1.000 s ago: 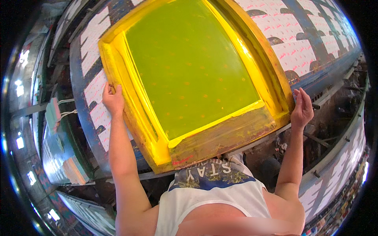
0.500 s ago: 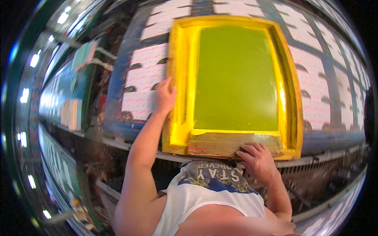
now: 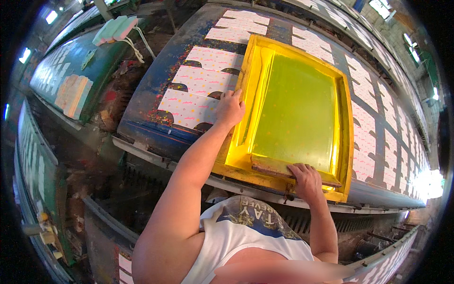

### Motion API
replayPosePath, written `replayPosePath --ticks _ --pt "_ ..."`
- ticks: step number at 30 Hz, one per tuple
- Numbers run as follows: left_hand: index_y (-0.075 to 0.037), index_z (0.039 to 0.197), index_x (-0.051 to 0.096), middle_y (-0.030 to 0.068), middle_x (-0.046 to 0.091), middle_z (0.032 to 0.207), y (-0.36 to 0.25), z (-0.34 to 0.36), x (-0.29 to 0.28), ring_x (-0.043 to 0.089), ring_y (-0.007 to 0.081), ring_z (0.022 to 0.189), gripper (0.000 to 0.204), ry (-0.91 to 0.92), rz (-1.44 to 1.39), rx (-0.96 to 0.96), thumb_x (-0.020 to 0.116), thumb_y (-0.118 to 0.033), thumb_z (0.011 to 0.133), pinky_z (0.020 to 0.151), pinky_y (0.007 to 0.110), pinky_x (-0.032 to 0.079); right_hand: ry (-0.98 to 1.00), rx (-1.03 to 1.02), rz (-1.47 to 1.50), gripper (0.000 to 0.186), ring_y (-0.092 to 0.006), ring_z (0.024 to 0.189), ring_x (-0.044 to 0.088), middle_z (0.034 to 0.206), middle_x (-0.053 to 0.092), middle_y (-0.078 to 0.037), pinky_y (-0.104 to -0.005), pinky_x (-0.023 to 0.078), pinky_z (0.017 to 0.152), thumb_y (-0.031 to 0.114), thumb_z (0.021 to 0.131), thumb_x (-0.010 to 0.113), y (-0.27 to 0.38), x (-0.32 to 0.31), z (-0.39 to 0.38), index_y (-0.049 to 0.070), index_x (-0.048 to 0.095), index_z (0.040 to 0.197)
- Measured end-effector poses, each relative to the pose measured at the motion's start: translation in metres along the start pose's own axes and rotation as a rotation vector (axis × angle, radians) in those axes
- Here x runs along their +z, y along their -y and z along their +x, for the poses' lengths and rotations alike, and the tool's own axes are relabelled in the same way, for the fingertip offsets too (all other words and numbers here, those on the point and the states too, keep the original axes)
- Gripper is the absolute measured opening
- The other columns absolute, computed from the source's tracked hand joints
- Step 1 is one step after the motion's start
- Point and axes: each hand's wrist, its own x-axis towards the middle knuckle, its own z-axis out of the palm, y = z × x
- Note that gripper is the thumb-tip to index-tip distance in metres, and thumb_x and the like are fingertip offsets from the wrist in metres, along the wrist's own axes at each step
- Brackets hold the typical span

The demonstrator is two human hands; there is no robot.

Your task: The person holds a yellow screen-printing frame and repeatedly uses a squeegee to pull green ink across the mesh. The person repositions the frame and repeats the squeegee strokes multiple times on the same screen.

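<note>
Since a second ago, your right hand [image 3: 308, 182] has moved from beside the yellow screen-printing frame [image 3: 349, 123] onto the wooden squeegee [image 3: 269, 167]. You grip it there, and your left hand [image 3: 231, 109] holds the frame's left edge; your hands are apart. Like a shallow tray, the frame has the squeegee at the end near you, shiny yellow ink [image 3: 259, 87] down its sides and smooth green mesh [image 3: 298, 109]. It sits on a dark blue table [image 3: 145, 106] with white printed sheets [image 3: 194, 78]. To the left stands a green table [image 3: 101, 71].
</note>
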Motion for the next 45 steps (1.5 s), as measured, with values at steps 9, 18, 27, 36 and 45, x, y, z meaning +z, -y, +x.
replayPosePath --ticks 9,18,27,36,45 --pt "-0.005 0.153 0.064 0.023 0.066 0.137 -0.002 0.003 -0.001 0.061 0.0453 0.132 0.057 0.025 -0.012 -0.004 0.074 -0.022 0.1 0.113 0.055 0.053 0.208 0.2 0.098 0.046 -0.0416 0.111 0.075 0.119 0.079 -0.015 -0.052 0.06 0.097 -0.002 0.088 0.075 0.016 -0.028 0.002 0.013 0.08 0.132" --pt "-0.005 0.152 0.065 0.0227 0.065 0.135 -0.002 0.006 0.001 0.061 0.044 0.129 0.057 0.031 0.018 0.001 0.075 -0.02 0.098 0.109 0.054 0.056 0.083 0.173 0.031 0.056 -0.0361 0.12 0.073 0.123 0.079 -0.012 -0.0496 0.056 0.104 -0.007 0.078 0.074 0.028 -0.011 -0.021 0.012 0.079 0.131" --pt "-0.004 0.153 0.064 0.0216 0.065 0.136 -0.001 0.005 -0.001 0.06 0.0436 0.131 0.058 0.04 0.031 -0.009 0.075 -0.019 0.099 0.113 0.054 0.053 -0.075 0.092 0.008 0.052 -0.032 0.116 0.074 0.123 0.078 -0.009 -0.0477 0.057 0.099 -0.001 0.083 0.071 0.011 0.003 -0.007 0.015 0.079 0.133" --pt "-0.001 0.152 0.065 0.0232 0.067 0.135 -0.001 0.002 -0.005 0.062 0.0444 0.13 0.057 -0.002 0.051 0.052 0.076 -0.013 0.097 0.115 0.054 0.051 -0.206 0.064 -0.083 0.04 -0.0335 0.101 0.075 0.108 0.074 -0.011 -0.0464 0.059 0.093 0.004 0.09 0.067 -0.107 0.025 0.144 0.019 0.08 0.125" --pt "0.003 0.154 0.062 0.0245 0.064 0.143 -0.002 0.002 -0.01 0.059 0.0451 0.135 0.058 0.047 0.067 0.041 0.073 -0.014 0.1 0.118 0.054 0.048 -0.241 0.065 -0.209 0.035 -0.0372 0.109 0.078 0.116 0.079 -0.013 -0.0532 0.064 0.095 0.015 0.1 0.063 -0.272 0.035 0.345 0.026 0.079 0.13"
